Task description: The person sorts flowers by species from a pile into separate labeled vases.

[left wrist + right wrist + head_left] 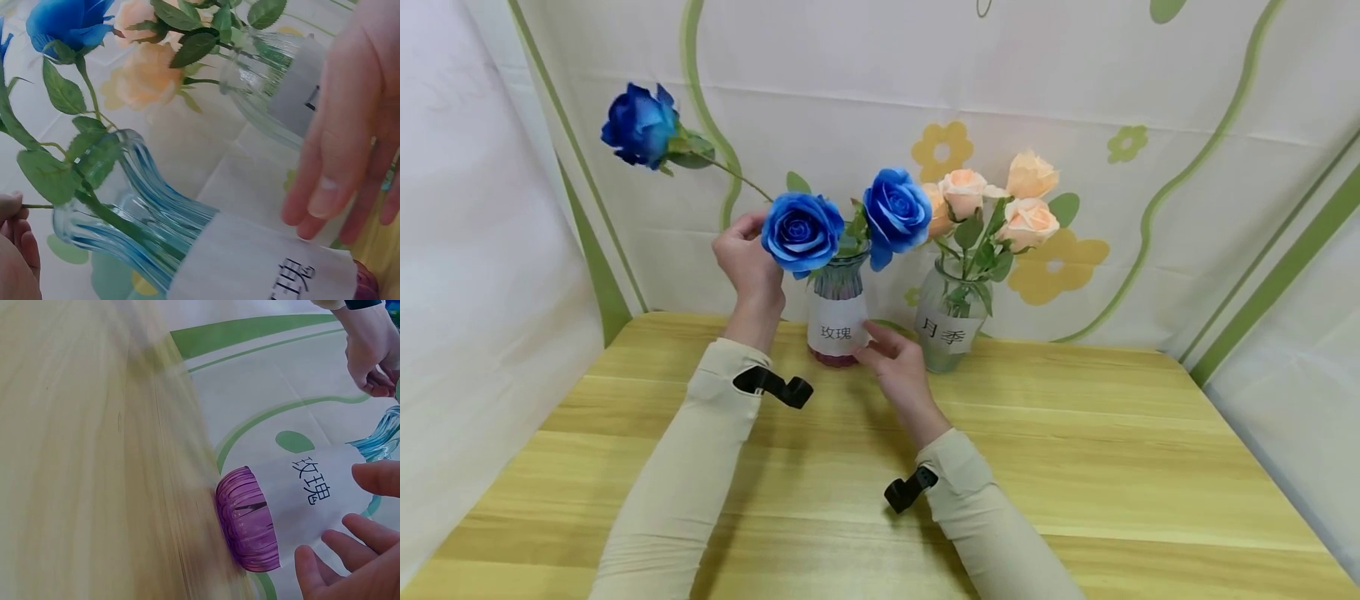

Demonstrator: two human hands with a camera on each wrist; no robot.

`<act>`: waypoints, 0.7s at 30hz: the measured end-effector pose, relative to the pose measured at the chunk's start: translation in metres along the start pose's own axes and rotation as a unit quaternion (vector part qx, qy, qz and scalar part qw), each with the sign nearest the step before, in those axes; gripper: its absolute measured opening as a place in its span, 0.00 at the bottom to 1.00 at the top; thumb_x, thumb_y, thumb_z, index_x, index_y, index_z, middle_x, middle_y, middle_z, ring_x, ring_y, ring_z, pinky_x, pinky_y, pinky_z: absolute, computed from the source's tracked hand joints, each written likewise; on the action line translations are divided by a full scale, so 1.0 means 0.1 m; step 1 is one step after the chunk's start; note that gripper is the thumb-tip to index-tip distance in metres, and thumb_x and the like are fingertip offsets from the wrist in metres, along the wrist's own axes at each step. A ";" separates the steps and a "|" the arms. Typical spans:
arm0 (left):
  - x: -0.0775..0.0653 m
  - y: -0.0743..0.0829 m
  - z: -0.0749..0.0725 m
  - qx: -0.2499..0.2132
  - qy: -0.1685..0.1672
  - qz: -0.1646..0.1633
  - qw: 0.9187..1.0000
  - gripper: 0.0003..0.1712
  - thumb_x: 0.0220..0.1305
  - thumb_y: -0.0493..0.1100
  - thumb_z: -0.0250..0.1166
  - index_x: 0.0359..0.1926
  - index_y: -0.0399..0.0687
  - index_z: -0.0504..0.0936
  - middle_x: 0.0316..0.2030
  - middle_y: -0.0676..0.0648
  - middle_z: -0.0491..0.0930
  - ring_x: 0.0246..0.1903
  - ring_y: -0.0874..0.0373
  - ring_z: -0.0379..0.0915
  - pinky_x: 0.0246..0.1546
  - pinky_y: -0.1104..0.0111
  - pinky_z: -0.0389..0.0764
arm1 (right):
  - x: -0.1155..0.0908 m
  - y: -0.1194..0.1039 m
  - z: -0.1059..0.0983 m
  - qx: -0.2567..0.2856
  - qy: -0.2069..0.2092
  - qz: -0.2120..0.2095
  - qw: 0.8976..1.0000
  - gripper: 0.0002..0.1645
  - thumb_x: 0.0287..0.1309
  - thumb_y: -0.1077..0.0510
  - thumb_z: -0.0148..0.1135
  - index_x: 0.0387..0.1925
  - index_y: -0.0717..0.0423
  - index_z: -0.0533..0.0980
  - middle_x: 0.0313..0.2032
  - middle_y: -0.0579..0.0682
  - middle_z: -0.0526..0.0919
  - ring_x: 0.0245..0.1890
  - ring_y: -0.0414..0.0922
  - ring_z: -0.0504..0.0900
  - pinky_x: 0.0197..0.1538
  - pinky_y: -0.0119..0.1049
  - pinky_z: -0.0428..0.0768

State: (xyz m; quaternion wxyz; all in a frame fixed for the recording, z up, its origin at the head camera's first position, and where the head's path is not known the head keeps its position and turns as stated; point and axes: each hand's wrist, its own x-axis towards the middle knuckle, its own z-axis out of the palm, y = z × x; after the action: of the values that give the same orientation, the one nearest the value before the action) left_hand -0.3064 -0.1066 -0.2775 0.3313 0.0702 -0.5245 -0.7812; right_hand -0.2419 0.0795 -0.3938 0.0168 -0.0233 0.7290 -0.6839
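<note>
With its fingertips, my left hand (748, 262) pinches the thin stem of a blue rose (640, 127), which leans far out to the upper left. In the left wrist view, the stem (36, 206) runs from those fingers to the rim of a fluted glass vase (134, 200), blue above and purple at its base (247, 519). Two more blue roses (802, 232) (897, 212) stand in this vase, which bears a white paper label (837, 332). Fingers loosely extended, my right hand (898, 371) is beside the vase, fingertips right at the label.
Just right stands a clear glass jar (943, 292) with a white label, holding several peach roses (1032, 223). Both vessels are near the back edge of the wooden table (1075, 450). A white curtain (820, 50) with green and yellow patterns hangs behind.
</note>
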 end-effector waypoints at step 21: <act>0.13 -0.14 0.04 -0.074 -0.053 0.003 0.996 0.08 0.69 0.33 0.70 0.46 0.40 0.93 0.36 0.52 0.92 0.41 0.59 0.86 0.48 0.73 0.86 | -0.02 -0.02 0.03 0.004 -0.002 0.008 1.000 0.30 0.70 0.57 0.67 0.72 0.48 0.76 0.74 0.48 0.76 0.76 0.54 0.72 0.76 0.55 0.73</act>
State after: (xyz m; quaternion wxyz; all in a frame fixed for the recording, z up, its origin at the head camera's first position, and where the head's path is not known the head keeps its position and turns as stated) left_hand -0.3242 -0.1079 -0.2853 0.3101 0.0024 -0.4818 -0.8196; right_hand -0.2400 0.0768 -0.3919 0.0239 -0.0189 0.7264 -0.6865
